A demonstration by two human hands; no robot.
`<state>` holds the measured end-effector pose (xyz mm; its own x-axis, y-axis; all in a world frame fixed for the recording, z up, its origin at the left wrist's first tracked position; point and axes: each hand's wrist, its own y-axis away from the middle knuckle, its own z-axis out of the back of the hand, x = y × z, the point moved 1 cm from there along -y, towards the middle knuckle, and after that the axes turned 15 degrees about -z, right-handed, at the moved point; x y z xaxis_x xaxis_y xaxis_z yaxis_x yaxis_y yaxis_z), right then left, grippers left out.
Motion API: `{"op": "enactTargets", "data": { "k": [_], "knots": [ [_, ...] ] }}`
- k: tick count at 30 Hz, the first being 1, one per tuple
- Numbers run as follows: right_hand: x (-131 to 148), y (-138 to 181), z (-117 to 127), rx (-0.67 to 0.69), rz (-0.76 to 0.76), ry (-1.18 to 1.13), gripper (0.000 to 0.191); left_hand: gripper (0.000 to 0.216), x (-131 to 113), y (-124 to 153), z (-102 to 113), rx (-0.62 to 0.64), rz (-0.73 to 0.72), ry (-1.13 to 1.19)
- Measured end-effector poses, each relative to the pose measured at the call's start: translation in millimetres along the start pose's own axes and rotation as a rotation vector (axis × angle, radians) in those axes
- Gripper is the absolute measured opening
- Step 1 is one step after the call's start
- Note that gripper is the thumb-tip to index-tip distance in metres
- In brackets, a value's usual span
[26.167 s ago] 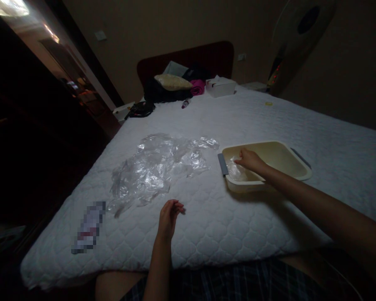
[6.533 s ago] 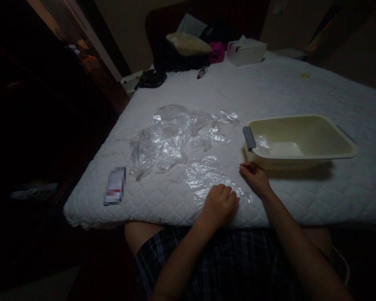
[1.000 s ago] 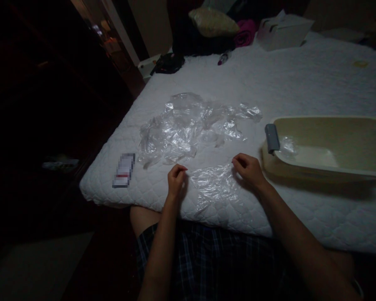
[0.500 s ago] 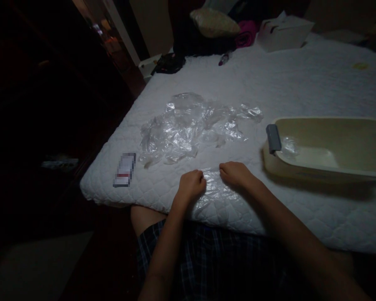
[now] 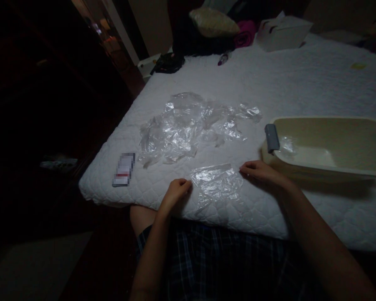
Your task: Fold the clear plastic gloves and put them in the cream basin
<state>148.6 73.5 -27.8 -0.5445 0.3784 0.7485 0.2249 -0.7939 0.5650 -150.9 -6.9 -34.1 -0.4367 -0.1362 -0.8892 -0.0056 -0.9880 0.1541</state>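
A clear plastic bag (image 5: 217, 182) lies flattened on the white quilted mattress (image 5: 301, 83) near its front edge. My left hand (image 5: 175, 193) rests at the bag's left edge, fingers curled in a pinch on it. My right hand (image 5: 260, 171) sits at the bag's right edge, fingers bent and touching the plastic. Behind them spreads a crumpled pile of clear plastic bags (image 5: 191, 127). A cream plastic basin (image 5: 329, 167) with a grey handle stands to the right, a folded bag (image 5: 286, 145) inside it.
A small flat packet (image 5: 123, 169) lies at the mattress's left front corner. At the far end are a pillow (image 5: 213, 21), pink cloth (image 5: 245, 33), a white box (image 5: 283, 31) and a dark bag (image 5: 167, 62). The floor on the left is dark.
Half a second ago both hands were together over the bag's middle; they have slid apart to its left and right edges, leaving the bag flatter.
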Motion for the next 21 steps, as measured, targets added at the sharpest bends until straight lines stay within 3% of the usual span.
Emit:
{"op": "enactTargets", "data": {
  "k": [2,6,15,21],
  "knots": [
    [-4.7,-1.2,-3.3,0.095,-0.033,-0.028,0.033,0.037,1.9,0.0,-7.2,0.054,0.079,0.156],
    [-8.4,-8.1,-8.8,0.172,-0.023,-0.059,0.032,0.034,-2.6,-4.5,-18.9,0.024,0.068,0.326],
    [-3.6,-13.6,-12.9,0.107,0.05,-0.174,0.031,0.026,-4.2,-28.5,-24.8,-0.096,-0.04,0.377],
    [-1.5,-13.4,-12.5,0.077,0.049,-0.244,0.036,0.028,-4.7,-34.5,-19.7,0.002,-0.027,0.454]
  ]
}}
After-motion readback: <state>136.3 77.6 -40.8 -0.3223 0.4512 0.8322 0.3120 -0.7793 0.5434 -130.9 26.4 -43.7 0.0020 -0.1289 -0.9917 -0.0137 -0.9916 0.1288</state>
